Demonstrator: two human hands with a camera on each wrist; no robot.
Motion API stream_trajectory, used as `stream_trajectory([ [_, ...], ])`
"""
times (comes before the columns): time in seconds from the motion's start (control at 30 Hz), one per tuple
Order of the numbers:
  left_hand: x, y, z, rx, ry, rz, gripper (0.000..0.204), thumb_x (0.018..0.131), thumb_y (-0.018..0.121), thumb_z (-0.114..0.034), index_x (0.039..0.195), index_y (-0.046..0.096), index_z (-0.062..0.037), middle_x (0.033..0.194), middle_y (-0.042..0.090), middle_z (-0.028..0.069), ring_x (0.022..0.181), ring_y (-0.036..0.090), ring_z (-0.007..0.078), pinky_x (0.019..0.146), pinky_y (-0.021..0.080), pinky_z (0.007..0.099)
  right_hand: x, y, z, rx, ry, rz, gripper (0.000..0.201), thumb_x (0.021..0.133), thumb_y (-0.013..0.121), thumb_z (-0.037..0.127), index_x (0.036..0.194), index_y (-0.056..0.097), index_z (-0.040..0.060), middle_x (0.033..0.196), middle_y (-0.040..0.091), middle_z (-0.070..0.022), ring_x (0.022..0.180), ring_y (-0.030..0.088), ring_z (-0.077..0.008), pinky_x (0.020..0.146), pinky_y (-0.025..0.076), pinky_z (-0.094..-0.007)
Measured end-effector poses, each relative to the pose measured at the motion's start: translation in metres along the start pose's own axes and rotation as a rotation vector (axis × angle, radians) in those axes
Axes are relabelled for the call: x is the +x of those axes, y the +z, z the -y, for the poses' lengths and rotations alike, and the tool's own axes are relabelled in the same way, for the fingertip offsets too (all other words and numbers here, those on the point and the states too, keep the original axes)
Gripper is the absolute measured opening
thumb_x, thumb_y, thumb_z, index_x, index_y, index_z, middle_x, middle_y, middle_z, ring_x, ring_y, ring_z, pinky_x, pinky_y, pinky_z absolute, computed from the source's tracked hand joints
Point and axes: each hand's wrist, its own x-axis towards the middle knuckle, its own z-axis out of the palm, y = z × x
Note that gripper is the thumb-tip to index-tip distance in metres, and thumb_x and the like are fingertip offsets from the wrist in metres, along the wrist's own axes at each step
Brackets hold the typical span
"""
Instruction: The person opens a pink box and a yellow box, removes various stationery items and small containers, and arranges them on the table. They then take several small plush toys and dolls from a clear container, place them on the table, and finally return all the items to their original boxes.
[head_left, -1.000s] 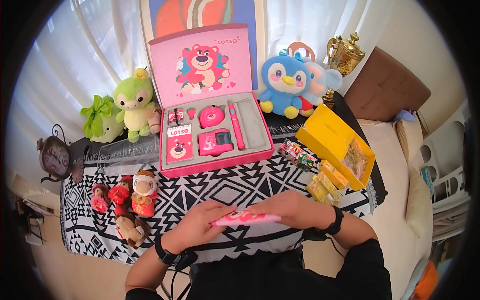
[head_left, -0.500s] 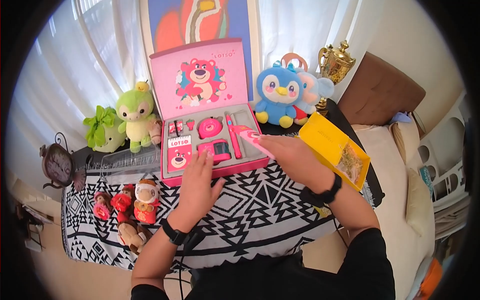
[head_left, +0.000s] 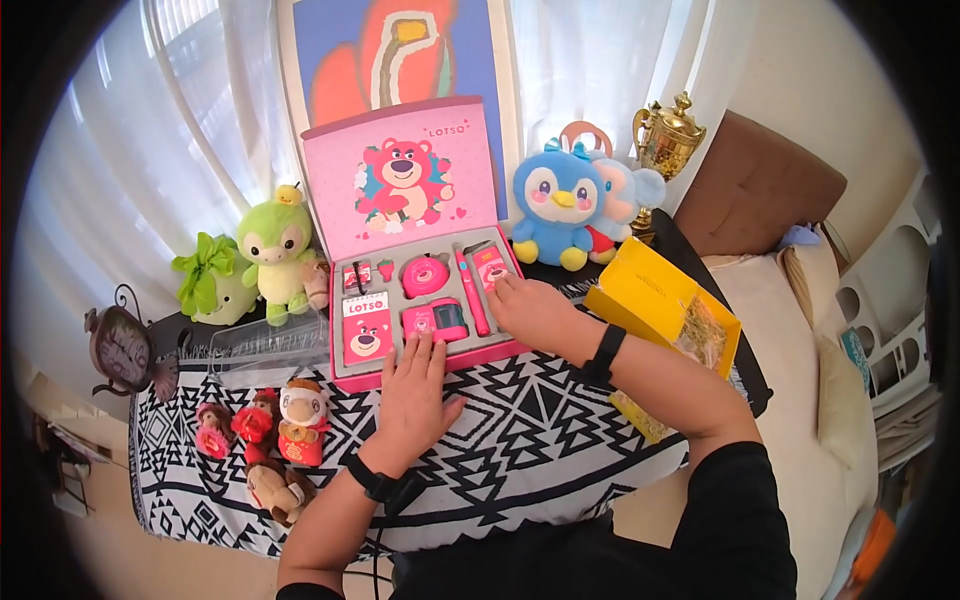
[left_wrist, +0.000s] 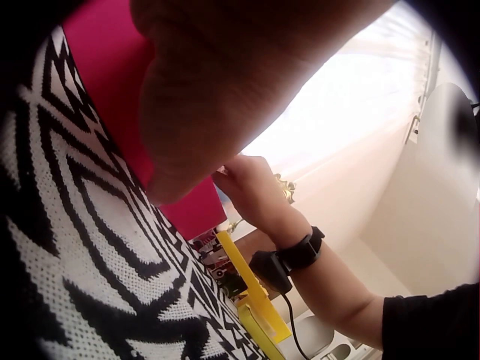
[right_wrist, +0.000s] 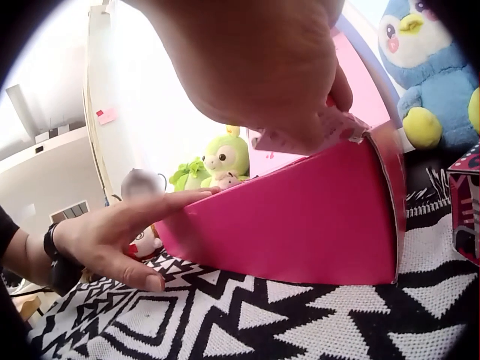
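A pink gift box (head_left: 400,372) stands with its lid raised, a bear printed inside. My right hand (head_left: 545,318) holds a flat pink bear-print case (head_left: 490,266) in the right-hand slot, its fingers covering the lower end; a corner of the case (right_wrist: 349,127) shows in the right wrist view. My left hand (head_left: 412,405) lies flat at the front edge, straight fingertips overlapping the pink sharpener (head_left: 450,318). Grey foam also holds a LOTSO notebook (head_left: 366,330), a round pink item (head_left: 426,272) and a slim pink stick (head_left: 471,290).
Small dolls (head_left: 302,430) lie at the left on the patterned cloth. Behind them is a clear plastic cover (head_left: 265,350). Green plush toys (head_left: 275,245), a blue penguin plush (head_left: 558,205) and a gold trophy (head_left: 670,135) line the back. A yellow box (head_left: 650,285) stands open at the right.
Both hands held the pink case near the table's front edge. My left hand let go and moved to the gift box's front; my right carried the case forward into the right slot.
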Motion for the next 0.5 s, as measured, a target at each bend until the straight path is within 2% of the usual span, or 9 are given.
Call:
stream_trajectory([
  [0.13,-0.001,-0.002,0.0,0.008,-0.013,0.011,0.089,0.08,0.079,-0.037,0.15,0.042,0.0019,0.156,0.04,0.0229,0.146,0.037,0.0365,0.12,0.026,0.0546,0.002,0.012,-0.012,0.128,-0.026,0.042,0.028,0.088,0.063,0.016,0.106,0.067,-0.0044,0.106,0.069,-0.019,0.102,0.067,-0.0314,0.087,0.056,-0.0383],
  [0.2,0.0,-0.003,-0.001,0.01,-0.01,0.022,0.089,0.08,0.08,-0.037,0.15,0.041,0.0018,0.156,0.039,0.0228,0.146,0.037,0.0366,0.12,0.026,0.0546,0.002,0.006,-0.023,0.297,-0.029,0.125,0.033,0.089,0.067,0.022,0.111,0.066,-0.0028,0.115,0.066,-0.0196,0.107,0.065,-0.0332,0.094,0.054,-0.0411],
  [0.33,0.001,-0.005,-0.003,0.032,-0.01,0.044,0.09,0.08,0.08,-0.038,0.15,0.041,0.0015,0.156,0.04,0.0226,0.146,0.037,0.0365,0.119,0.027,0.0546,0.0,0.013,-0.025,0.308,-0.031,0.052,0.041,0.086,0.073,0.028,0.114,0.066,-0.0009,0.116,0.065,-0.0204,0.107,0.065,-0.0352,0.097,0.052,-0.043],
  [0.5,0.001,-0.003,-0.002,-0.008,0.013,0.017,0.091,0.078,0.081,-0.037,0.149,0.042,0.0017,0.156,0.041,0.0226,0.146,0.037,0.037,0.119,0.028,0.0554,0.011,-0.01,-0.031,0.392,-0.003,0.371,0.051,0.087,0.068,0.042,0.115,0.067,-0.0006,0.115,0.065,-0.0216,0.108,0.064,-0.038,0.095,0.051,-0.0452],
])
